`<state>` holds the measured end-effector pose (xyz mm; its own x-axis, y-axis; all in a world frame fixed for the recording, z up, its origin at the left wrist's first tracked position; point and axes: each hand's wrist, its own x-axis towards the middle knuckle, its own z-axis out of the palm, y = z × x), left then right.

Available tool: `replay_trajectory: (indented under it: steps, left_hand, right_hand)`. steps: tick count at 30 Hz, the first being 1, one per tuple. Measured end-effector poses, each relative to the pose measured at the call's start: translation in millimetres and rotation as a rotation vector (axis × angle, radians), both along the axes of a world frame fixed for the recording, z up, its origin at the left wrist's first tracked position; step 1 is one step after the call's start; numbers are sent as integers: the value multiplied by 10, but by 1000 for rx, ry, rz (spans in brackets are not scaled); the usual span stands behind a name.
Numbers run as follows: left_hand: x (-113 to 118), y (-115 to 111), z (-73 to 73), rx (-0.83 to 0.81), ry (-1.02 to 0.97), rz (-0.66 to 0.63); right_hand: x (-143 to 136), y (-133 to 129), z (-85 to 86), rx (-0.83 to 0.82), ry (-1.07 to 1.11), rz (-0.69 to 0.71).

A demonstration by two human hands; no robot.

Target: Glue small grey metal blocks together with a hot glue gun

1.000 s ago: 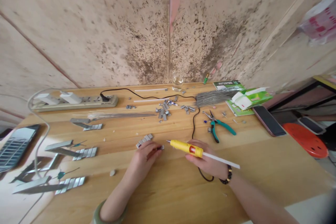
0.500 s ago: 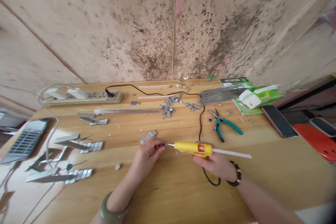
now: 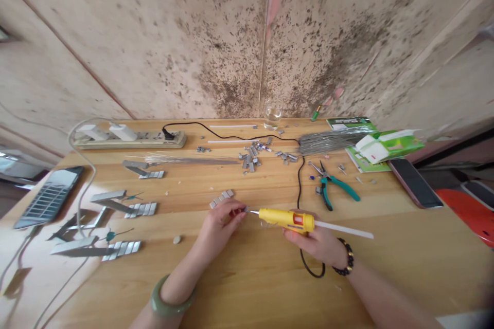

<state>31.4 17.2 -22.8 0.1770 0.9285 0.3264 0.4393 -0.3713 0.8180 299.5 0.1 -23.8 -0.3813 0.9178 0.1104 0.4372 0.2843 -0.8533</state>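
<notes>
My right hand [image 3: 314, 241] is wrapped round a yellow hot glue gun [image 3: 285, 219], from whose back end a white glue stick [image 3: 343, 229] sticks out. Its metal nozzle points left, right at a small grey block [image 3: 246, 209] pinched between the thumb and forefinger of my left hand [image 3: 222, 223]. Whether nozzle and block touch, I cannot tell. Just beyond my left hand lies a row of grey blocks [image 3: 221, 198] set side by side. The gun's black cord [image 3: 299, 185] loops on the table under my right hand.
Loose grey blocks [image 3: 250, 156] and thin wires [image 3: 193, 160] lie farther back. Teal-handled pliers [image 3: 335, 187] and a phone [image 3: 415, 182] are at the right. Grey angled assemblies [image 3: 96, 247], a power strip [image 3: 146, 140] and a dark gridded panel [image 3: 50, 198] occupy the left. A glass [image 3: 272, 115] stands by the wall.
The whole view has shifted slightly, so the table things appear a little farther right. Both hands keep their hold, with the nozzle still at the small block.
</notes>
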Motion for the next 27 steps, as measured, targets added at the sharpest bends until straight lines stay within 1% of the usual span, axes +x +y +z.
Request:
replay_trajectory:
  steps: [4,13,20,24,27]
  left_hand:
    - [2,1,6,-1,3,-7]
    - [11,-2,22,-21,30,-19]
    - [11,-13,17,-21,26,-27]
    - [18,-16,0,-30,25,-31]
    - [19,-18,-11,-32,23,-37]
  right_hand:
    - [-5,1,12,-46,2,9]
    - [-26,-12,77,56,-23,2]
    - [-32,5,94,75,-28,32]
    - [-31,16,102,24,-28,60]
    - [-22,13,94,-11,-23,54]
